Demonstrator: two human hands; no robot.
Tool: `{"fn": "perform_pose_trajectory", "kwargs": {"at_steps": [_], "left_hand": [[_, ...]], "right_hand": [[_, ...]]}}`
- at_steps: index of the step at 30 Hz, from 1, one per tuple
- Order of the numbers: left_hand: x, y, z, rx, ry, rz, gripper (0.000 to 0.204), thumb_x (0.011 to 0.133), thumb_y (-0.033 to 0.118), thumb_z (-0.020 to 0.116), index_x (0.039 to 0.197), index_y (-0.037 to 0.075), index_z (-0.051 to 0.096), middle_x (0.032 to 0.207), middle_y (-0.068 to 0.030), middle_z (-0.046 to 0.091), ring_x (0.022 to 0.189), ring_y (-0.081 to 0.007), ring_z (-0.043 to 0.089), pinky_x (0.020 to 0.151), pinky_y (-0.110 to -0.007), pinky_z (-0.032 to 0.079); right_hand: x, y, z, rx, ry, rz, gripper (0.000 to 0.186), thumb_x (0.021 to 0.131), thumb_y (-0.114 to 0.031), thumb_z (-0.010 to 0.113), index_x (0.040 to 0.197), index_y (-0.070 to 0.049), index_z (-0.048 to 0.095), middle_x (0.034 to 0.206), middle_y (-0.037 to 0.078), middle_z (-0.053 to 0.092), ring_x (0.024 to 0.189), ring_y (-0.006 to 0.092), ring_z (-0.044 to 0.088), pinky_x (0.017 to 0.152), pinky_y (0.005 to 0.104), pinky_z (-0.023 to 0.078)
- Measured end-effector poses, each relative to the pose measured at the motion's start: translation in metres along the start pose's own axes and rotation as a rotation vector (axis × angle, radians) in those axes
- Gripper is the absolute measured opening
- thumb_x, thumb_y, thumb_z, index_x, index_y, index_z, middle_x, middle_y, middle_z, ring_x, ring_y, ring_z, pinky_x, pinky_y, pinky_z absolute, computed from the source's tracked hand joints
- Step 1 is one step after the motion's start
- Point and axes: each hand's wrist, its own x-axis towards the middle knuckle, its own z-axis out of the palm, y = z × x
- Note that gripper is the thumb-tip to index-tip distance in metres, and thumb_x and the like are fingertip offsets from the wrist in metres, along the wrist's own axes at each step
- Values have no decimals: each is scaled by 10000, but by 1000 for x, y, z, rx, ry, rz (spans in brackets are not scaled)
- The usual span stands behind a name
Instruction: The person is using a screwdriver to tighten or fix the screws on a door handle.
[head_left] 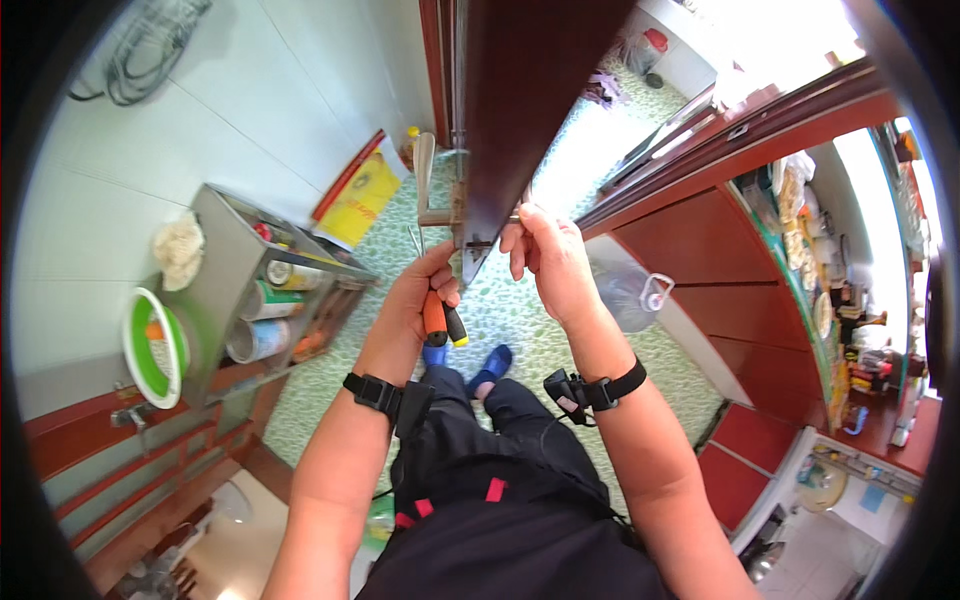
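Observation:
My left hand (425, 285) is closed around two screwdrivers, one with an orange handle (434, 318) and one with a black and yellow handle (456, 325). Their thin shafts point up past my fingers, beside a metal lever handle (427, 185) on the door's left face. Between my hands stands the dark brown door (515, 100), its narrow edge facing me with a latch (479, 244) in it. On the door's right face my right hand (553, 255) has thumb and fingers pinched at a small part mostly hidden by them.
At left, a metal rack (225, 230) holds several cans, with a green and white basket (155, 345) beside it. A yellow and red bag (360, 195) leans by the wall. A clear plastic jug (625, 298) stands on the floor near red-brown cabinets (740, 300).

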Motion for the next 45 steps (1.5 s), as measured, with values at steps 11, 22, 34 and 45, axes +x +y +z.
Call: {"fn": "perform_pose_trajectory", "kwargs": {"at_steps": [11,22,34,45], "left_hand": [[-127,32,-94,208,319,-33,260,1054,340,713,1142,98,678,614,65,429,519,-92,441,524,-288,409],[-174,76,-29,394,354,408,262,1064,259,705,1285,118,699,646,69,408,525,-88,457,497,-279,431],[-156,97,25,592,94,609,270,1091,383,648,968,143,645,648,30,426,565,-111,470,536,-283,471],[-144,97,23,754,207,712,344,931,457,814,930,156,645,637,37,471,569,-121,526,551,-295,509]], "right_hand": [[17,6,78,165,-181,64,316,1090,-291,583,1006,-28,738,778,-1,678,562,65,566,520,250,461],[21,10,110,235,-223,139,339,1095,-363,635,1030,-49,744,828,-5,704,598,57,567,563,250,485],[10,22,120,375,-194,135,305,1057,-247,718,1236,-1,742,842,-3,712,657,57,583,592,247,494],[8,31,107,505,-209,81,315,1046,-165,717,1300,21,712,902,-22,706,778,40,610,679,244,522]]}}
